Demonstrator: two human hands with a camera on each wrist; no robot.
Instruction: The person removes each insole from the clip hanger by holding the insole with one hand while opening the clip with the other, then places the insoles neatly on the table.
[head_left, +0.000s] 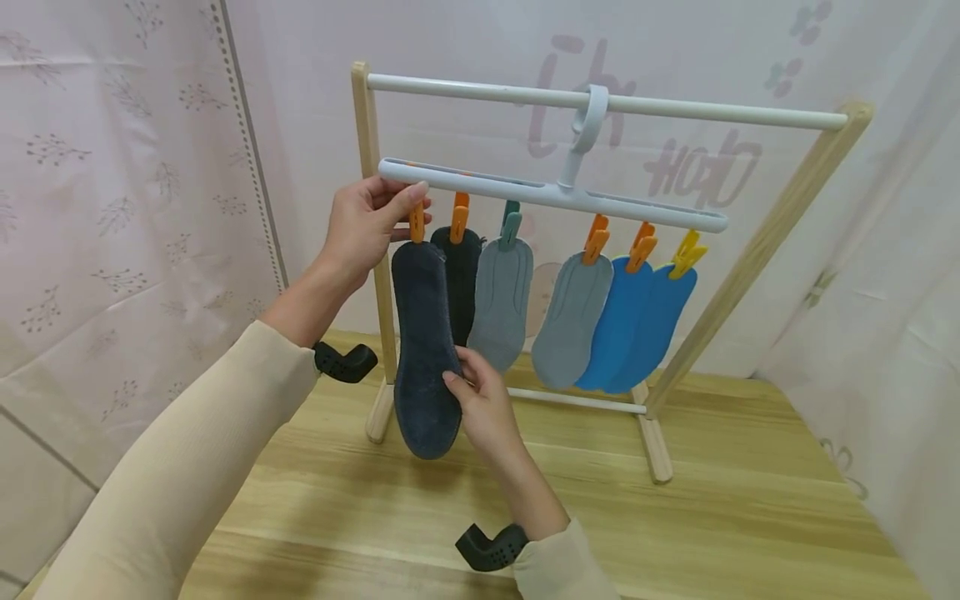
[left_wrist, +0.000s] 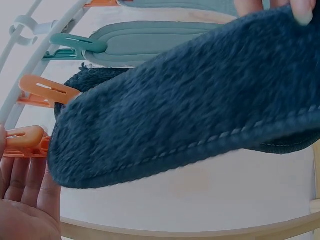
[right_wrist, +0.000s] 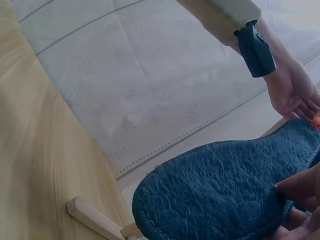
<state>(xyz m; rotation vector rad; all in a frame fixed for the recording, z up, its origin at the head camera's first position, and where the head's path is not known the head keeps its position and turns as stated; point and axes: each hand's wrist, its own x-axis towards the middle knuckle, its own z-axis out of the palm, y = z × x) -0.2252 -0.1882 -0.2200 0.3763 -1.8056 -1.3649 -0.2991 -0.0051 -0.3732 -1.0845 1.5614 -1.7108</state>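
Observation:
A dark fuzzy insole [head_left: 426,350] hangs nearly upright beneath the left end of a white hanger bar [head_left: 480,180]. My left hand [head_left: 362,223] pinches the orange clip [head_left: 417,222] at its top; the left wrist view shows this clip [left_wrist: 25,140] at the insole's narrow end. Lower down, my right hand [head_left: 483,400] holds the insole's right edge between thumb and fingers, with the fingers partly behind it. The right wrist view shows the thumb on the fuzzy face [right_wrist: 215,185]. A second dark insole [head_left: 459,275] hangs just behind, from another orange clip [head_left: 460,218].
Two grey insoles [head_left: 504,300] and blue insoles [head_left: 637,325] hang to the right from green, orange and yellow clips. The hanger hooks over the white rail [head_left: 720,110] of a wooden-legged rack [head_left: 757,250], which stands on a wood-grain table [head_left: 585,500]. Patterned curtains [head_left: 135,167] surround it.

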